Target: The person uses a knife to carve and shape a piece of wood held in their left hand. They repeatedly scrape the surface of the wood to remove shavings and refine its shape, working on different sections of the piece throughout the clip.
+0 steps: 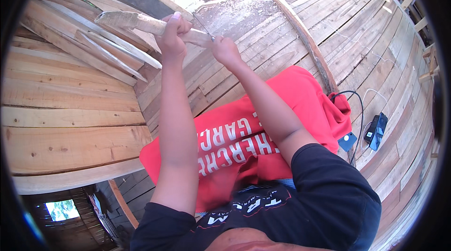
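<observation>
My left hand point(174, 34) is closed around a pale, roughly carved length of wood point(141, 23). One thicker end of it points to the far left, and the narrower end reaches toward my right hand point(226, 52). That hand is closed on a knife point(203, 26), whose thin blade slants up and to the left, close to the wood's narrow end. My fingers hide the knife's handle, and whether the edge touches the wood I cannot tell. Across my lap lies a red cloth point(305, 96) with white lettering, below both hands.
Several split wood strips point(89, 35) lean at the left beside a plank surface point(70, 150). Shavings point(244, 11) litter the far plank floor, crossed by a long curved wooden strip point(300, 30). To the right lie a phone point(378, 131) with cables and a blue device point(347, 141).
</observation>
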